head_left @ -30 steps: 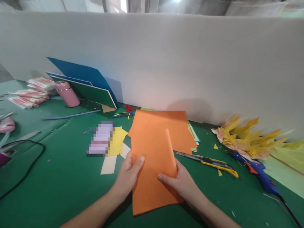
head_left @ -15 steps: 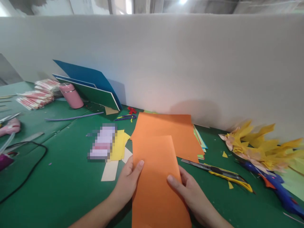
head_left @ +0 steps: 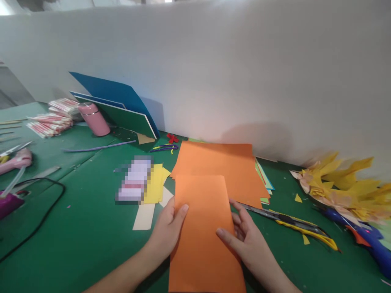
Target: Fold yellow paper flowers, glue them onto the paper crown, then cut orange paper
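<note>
An orange sheet [head_left: 201,248] is standing between the two hands at the centre of the head view, over a green table [head_left: 100,248]; its lower end is reaching the bottom of the view, and whether it is touching the table cannot be told. The left hand [head_left: 170,224] is gripping the left edge, its thumb lying on the near face and its fingers passing out of sight behind. The right hand [head_left: 246,240] is closing around the right edge, its thumb resting on the face and its fingers curling beside and behind the border; how firmly it is pressing cannot be judged. Beyond the sheet, an orange paper stack [head_left: 216,160] is lying near the white wall [head_left: 195,73], with a yellow-handled knife [head_left: 293,223] lying just to its right.

Judging by its look, the sheet is probably behaving as light, fairly stiff paper: flat along its length, smooth enough to be slipping under a slack thumb, and liable to be creasing under a hard pinch. Opposite long edges, about midway along, are likely offering the best hold, with thumbs lying flat and fingers supporting the back.
</note>
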Action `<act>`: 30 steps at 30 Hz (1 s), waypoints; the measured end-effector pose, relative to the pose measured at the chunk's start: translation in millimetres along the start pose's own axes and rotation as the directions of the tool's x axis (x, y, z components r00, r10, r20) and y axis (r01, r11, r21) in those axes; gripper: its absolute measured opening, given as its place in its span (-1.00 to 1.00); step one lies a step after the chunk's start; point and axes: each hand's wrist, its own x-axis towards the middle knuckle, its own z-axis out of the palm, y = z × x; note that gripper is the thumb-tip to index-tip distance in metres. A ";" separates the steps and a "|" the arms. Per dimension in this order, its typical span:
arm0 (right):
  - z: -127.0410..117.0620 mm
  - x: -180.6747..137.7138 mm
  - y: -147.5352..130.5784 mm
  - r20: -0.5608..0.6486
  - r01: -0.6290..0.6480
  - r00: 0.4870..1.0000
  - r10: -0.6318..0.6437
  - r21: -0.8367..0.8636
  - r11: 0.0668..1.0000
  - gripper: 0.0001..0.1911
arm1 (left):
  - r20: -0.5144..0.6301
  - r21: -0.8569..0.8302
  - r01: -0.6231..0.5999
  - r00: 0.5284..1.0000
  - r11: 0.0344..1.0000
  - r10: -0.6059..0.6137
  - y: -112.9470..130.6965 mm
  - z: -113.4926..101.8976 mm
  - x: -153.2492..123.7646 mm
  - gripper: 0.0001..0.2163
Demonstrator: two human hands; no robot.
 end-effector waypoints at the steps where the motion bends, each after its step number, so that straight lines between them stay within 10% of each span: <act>1: -2.1 0.0 1.7 -0.042 0.073 0.996 -0.077 -0.107 0.992 -0.18 | -0.020 0.088 -0.044 0.999 0.995 0.046 -0.9 -3.4 3.3 -0.70; 6: -7.0 -4.0 -4.6 0.202 0.426 0.900 -0.387 -0.599 0.678 -0.46 | -0.062 0.396 -0.149 0.980 0.906 0.188 -2.8 -16.7 16.4 -0.79; 16: 18.9 5.2 -39.9 0.644 0.674 0.737 -0.202 -0.687 0.271 -0.65 | 0.011 0.567 -0.335 0.916 0.752 0.400 -14.8 -16.1 16.5 -0.55; 21: 21.9 9.5 -30.2 0.661 0.694 0.719 -0.213 -0.698 0.176 -0.66 | 0.247 0.745 -0.426 0.891 0.514 0.380 -16.5 -18.3 14.6 -0.67; 30: 20.0 10.2 -28.3 0.654 0.671 0.741 -0.154 -0.713 0.204 -0.62 | 0.337 0.876 -0.433 0.865 0.213 0.373 -13.4 -14.1 8.8 -0.61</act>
